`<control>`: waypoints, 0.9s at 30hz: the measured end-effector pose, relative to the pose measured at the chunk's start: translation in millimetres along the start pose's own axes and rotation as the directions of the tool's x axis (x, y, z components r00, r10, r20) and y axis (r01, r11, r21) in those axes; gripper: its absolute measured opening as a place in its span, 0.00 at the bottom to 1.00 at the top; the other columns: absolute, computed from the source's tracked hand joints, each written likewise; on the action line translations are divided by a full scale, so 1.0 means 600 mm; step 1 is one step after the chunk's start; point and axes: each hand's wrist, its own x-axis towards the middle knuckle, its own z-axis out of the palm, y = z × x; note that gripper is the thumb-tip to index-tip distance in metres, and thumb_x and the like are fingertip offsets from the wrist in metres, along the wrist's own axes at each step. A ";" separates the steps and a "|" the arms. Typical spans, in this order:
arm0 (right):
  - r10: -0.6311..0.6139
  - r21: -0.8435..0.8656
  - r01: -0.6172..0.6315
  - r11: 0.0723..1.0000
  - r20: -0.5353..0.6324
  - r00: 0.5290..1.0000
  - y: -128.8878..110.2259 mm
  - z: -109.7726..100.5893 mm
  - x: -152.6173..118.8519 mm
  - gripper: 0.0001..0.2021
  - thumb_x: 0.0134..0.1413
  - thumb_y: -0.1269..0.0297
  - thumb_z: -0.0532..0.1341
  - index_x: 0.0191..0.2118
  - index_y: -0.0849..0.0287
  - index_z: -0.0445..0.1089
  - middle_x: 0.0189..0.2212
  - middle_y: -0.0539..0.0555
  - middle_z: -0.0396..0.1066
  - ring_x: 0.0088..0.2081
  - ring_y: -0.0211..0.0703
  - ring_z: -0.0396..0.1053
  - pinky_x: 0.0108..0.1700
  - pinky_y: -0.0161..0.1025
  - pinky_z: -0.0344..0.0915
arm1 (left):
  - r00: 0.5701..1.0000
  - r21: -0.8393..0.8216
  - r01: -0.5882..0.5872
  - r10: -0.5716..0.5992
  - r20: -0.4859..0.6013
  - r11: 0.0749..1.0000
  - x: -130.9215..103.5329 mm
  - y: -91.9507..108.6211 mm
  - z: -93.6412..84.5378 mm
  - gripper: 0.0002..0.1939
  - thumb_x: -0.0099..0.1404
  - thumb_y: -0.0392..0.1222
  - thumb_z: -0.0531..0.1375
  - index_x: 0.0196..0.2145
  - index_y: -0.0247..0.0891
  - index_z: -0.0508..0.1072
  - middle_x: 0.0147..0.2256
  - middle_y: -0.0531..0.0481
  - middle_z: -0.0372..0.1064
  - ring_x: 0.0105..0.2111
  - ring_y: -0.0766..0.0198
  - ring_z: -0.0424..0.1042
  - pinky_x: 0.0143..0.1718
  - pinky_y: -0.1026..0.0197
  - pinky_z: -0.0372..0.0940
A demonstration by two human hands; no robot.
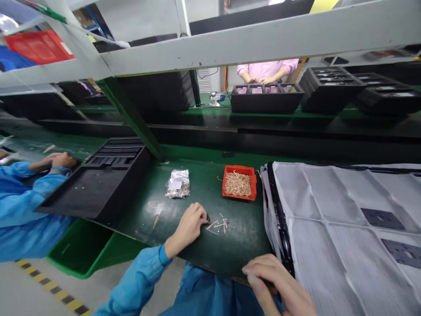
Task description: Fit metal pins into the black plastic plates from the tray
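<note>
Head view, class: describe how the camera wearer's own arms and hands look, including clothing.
The left hand is ungloved, with a loose, wrinkled, light-blue sleeve and a deeper-blue band at the wrist. The right hand is ungloved too; its sleeve cannot be made out.

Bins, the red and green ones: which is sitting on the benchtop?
The small red bin of thin tan strips, beyond and right of your left hand. The other red bin is up on the shelf; the green bin sits below bench level.

The bare left hand (189, 223) holds a small black piece (208, 217) beside thin beige strips (225, 225); the bare right hand (278, 281) is near the dark-green tabletop (230, 250)'s front edge.
</note>
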 end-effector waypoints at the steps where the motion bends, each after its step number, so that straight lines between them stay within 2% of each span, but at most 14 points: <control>1: 0.027 -0.011 -0.027 1.000 -0.009 1.000 -0.001 0.008 0.001 0.10 0.66 0.77 0.61 0.44 0.53 0.73 0.35 0.52 0.79 0.35 0.40 0.79 0.35 0.31 0.77 | 0.997 -0.117 0.031 -0.038 -0.066 0.993 -0.012 0.009 0.014 0.13 0.73 0.51 0.65 0.41 0.36 0.76 0.45 0.47 0.75 0.44 0.57 0.75 0.47 0.50 0.72; 3: 0.038 -0.059 -0.040 0.997 -0.032 0.999 -0.001 0.028 0.005 0.08 0.68 0.75 0.60 0.45 0.53 0.72 0.36 0.52 0.79 0.37 0.39 0.79 0.37 0.32 0.77 | 0.981 -0.374 0.088 -0.146 -0.128 0.923 -0.038 0.038 0.045 0.18 0.72 0.57 0.64 0.39 0.38 0.75 0.44 0.47 0.73 0.44 0.57 0.74 0.46 0.54 0.71; 4: 0.015 -0.103 -0.019 0.995 -0.038 0.999 0.000 0.038 0.008 0.07 0.69 0.73 0.60 0.46 0.53 0.71 0.37 0.52 0.79 0.38 0.40 0.79 0.40 0.33 0.78 | 0.972 -0.499 0.121 -0.204 -0.115 0.858 -0.052 0.056 0.061 0.20 0.70 0.60 0.65 0.39 0.38 0.75 0.45 0.47 0.73 0.44 0.58 0.74 0.46 0.56 0.71; 7: -0.080 -0.301 0.053 0.952 -0.078 0.994 0.003 0.060 0.016 0.07 0.69 0.70 0.60 0.49 0.55 0.72 0.42 0.56 0.78 0.43 0.45 0.78 0.45 0.39 0.78 | 0.941 -0.765 0.250 -0.337 0.047 0.594 -0.085 0.109 0.101 0.24 0.60 0.61 0.73 0.39 0.38 0.79 0.44 0.46 0.75 0.43 0.59 0.75 0.44 0.60 0.71; 10: -0.112 -0.437 0.053 0.898 -0.112 0.987 0.006 0.064 0.017 0.08 0.70 0.71 0.58 0.49 0.56 0.72 0.50 0.60 0.76 0.49 0.47 0.76 0.49 0.43 0.77 | 0.904 -0.875 0.328 -0.388 0.181 0.356 -0.098 0.148 0.121 0.22 0.52 0.54 0.80 0.37 0.38 0.82 0.40 0.48 0.77 0.39 0.65 0.75 0.42 0.65 0.71; 13: -0.101 -0.471 0.028 0.881 -0.129 0.987 0.006 0.059 0.015 0.07 0.70 0.72 0.58 0.47 0.56 0.71 0.53 0.60 0.73 0.52 0.46 0.74 0.51 0.42 0.76 | 0.887 -0.911 0.353 -0.387 0.252 0.216 -0.096 0.167 0.126 0.20 0.49 0.47 0.82 0.34 0.35 0.84 0.39 0.48 0.79 0.39 0.66 0.76 0.43 0.66 0.72; 19: -0.072 -0.466 -0.001 0.885 -0.139 0.988 0.003 0.056 0.019 0.09 0.70 0.74 0.57 0.49 0.57 0.72 0.54 0.61 0.70 0.53 0.47 0.73 0.50 0.42 0.76 | 0.875 -0.923 0.367 -0.381 0.300 0.117 -0.089 0.176 0.126 0.19 0.48 0.42 0.83 0.34 0.32 0.85 0.38 0.46 0.81 0.37 0.65 0.77 0.42 0.65 0.74; 23: -0.047 -0.427 -0.011 0.904 -0.126 0.991 0.004 0.052 0.021 0.10 0.70 0.75 0.57 0.50 0.56 0.72 0.56 0.60 0.68 0.55 0.46 0.72 0.51 0.42 0.76 | 0.867 -0.922 0.374 -0.391 0.309 0.101 -0.088 0.178 0.127 0.19 0.48 0.41 0.83 0.33 0.31 0.84 0.36 0.46 0.80 0.38 0.62 0.78 0.42 0.64 0.74; 27: -0.037 -0.396 -0.004 0.918 -0.095 0.995 0.005 0.049 0.020 0.10 0.70 0.73 0.58 0.51 0.56 0.72 0.57 0.60 0.68 0.56 0.47 0.71 0.52 0.42 0.76 | 0.859 -0.920 0.378 -0.413 0.304 0.108 -0.085 0.177 0.126 0.20 0.48 0.42 0.83 0.35 0.32 0.84 0.36 0.47 0.79 0.35 0.65 0.77 0.37 0.65 0.72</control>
